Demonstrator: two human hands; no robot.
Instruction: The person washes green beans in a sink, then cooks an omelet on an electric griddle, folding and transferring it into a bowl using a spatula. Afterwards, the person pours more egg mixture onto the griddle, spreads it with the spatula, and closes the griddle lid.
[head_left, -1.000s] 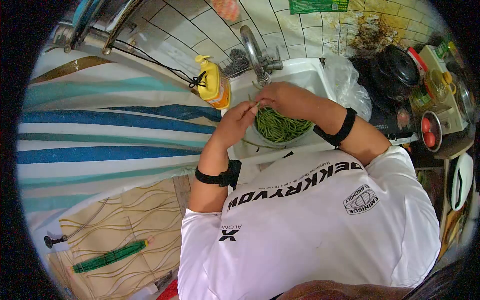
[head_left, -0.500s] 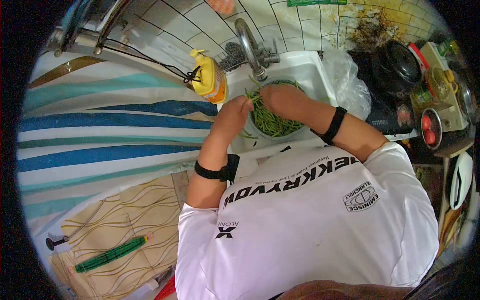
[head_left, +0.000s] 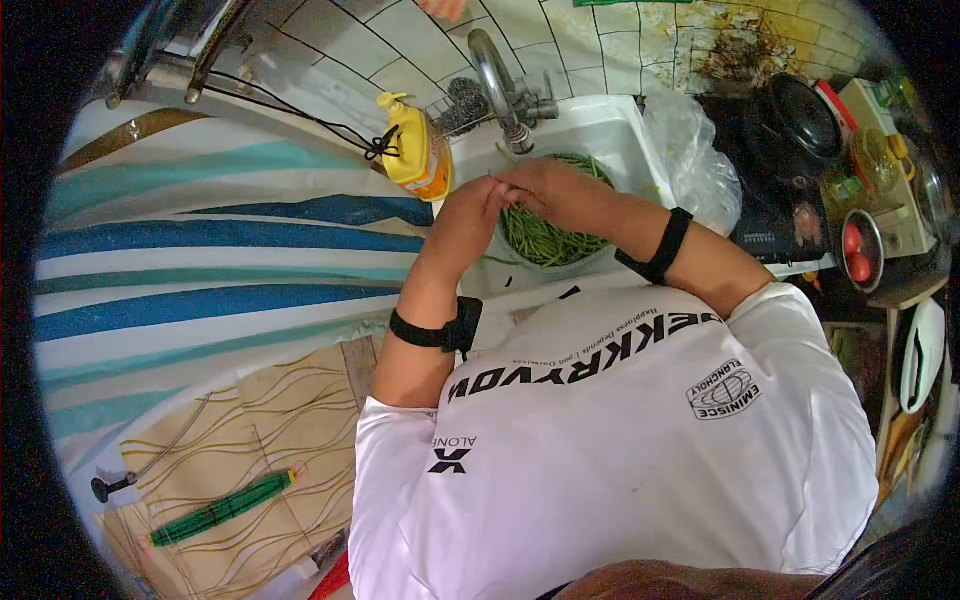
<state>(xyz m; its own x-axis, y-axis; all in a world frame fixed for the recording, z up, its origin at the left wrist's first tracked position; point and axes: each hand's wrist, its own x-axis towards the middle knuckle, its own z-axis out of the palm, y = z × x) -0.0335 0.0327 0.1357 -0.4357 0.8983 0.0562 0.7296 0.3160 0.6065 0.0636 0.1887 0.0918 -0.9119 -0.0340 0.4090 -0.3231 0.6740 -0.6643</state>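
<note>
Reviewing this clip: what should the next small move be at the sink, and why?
Probably draw the left hand and right hand slightly apart, keeping them near the green beans. Their fingertips meet beside the pile in the sink, and anything pinched between them is hidden, so parting them would likely reveal it.

The only view came from a camera worn on the person's head, facing forward and steeply down. It took in a very wide field: dark curved borders cut off the corners, and the joints of the tiled wall (head_left: 620, 50) ran slanted along the top. Nearest the lens was the white shirt (head_left: 600, 460), filling the lower middle. The hands (head_left: 465, 225) and the sink (head_left: 622, 135) appeared farther off, above centre, with the striped cloth (head_left: 230, 240) spread across the left and the black pot (head_left: 800, 120) toward the right edge.
</note>
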